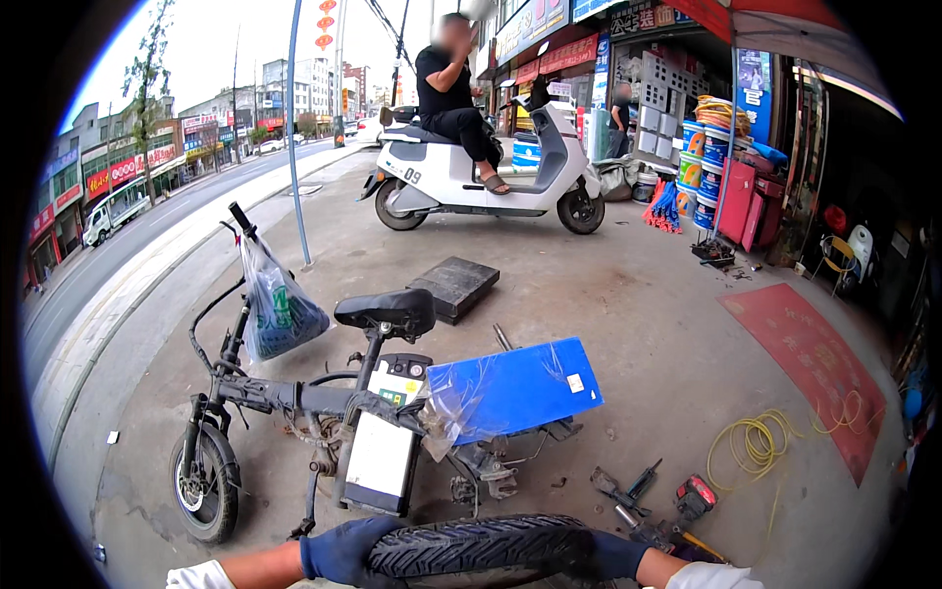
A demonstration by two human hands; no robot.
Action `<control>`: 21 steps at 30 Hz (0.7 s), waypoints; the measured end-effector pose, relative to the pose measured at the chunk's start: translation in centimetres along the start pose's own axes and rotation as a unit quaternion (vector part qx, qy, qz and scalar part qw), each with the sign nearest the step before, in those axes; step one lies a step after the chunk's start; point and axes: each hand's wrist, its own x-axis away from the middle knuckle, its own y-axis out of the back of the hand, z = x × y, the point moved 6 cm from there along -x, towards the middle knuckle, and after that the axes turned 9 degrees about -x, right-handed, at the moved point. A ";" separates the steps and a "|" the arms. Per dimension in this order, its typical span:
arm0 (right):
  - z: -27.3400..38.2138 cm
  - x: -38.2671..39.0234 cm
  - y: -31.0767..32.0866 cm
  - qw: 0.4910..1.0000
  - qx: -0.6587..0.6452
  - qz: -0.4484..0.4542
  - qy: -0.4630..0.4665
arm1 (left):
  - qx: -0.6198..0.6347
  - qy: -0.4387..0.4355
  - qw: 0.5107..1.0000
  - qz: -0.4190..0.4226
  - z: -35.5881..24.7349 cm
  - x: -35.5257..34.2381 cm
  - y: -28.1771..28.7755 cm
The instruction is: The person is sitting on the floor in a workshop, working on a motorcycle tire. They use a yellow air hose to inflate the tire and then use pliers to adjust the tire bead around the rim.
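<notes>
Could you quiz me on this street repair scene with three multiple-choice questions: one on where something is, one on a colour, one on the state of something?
1. Where does the plastic bag hang?
A. on the handlebar
B. on the saddle
C. on the white scooter

2. What colour is the wrapped panel on the small bike?
A. red
B. blue
C. green

3. What are both gloved hands doing?
A. hanging free
B. gripping a black tyre
C. holding a drill

Answers: 1 A, it dangles from the handlebar grip. 2 B, blue under clear film. 3 B, left hand and right hand clasp the tyre.
</notes>
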 end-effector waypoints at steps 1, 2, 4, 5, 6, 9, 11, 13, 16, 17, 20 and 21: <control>-0.8 -0.5 0.6 0.993 -0.060 -0.036 -0.091 | 0.062 0.063 0.996 0.005 1.2 -0.8 -1.1; -2.7 -0.5 1.1 0.972 -0.126 -0.068 -0.187 | 0.024 0.116 0.992 0.033 1.3 -1.9 -2.3; -5.6 1.5 1.7 0.881 -0.249 -0.135 -0.380 | 0.077 0.137 0.987 -0.033 0.7 -4.0 -0.3; -5.3 1.7 1.6 0.886 -0.247 -0.148 -0.362 | 0.109 0.172 0.978 -0.036 0.5 -4.6 -0.5; -4.3 1.4 1.8 0.893 -0.242 -0.154 -0.345 | 0.063 0.163 0.984 -0.042 1.0 -5.6 -0.8; -3.9 1.8 2.0 0.917 -0.197 -0.136 -0.318 | 0.115 0.221 0.967 -0.046 0.1 -7.4 -0.1; -3.9 2.1 2.1 0.923 -0.155 -0.135 -0.325 | 0.098 0.221 0.969 -0.047 -0.7 -7.5 -0.6; -5.3 2.9 2.3 0.931 -0.095 -0.097 -0.339 | 0.078 0.205 0.975 -0.043 -0.9 -8.4 -1.0; -6.8 4.9 2.3 0.924 -0.046 -0.072 -0.374 | 0.082 0.193 0.978 -0.005 -0.4 -8.8 -1.6; -7.7 5.2 2.5 0.923 -0.048 -0.078 -0.373 | 0.143 0.129 0.981 -0.022 -0.5 -9.3 -1.5; -8.6 5.7 4.0 0.941 0.068 -0.070 -0.325 | 0.116 0.122 0.982 -0.084 -0.1 -10.5 -0.2; -8.6 6.3 4.1 0.941 0.126 -0.058 -0.308 | 0.115 0.186 0.972 -0.084 0.8 -11.3 -0.4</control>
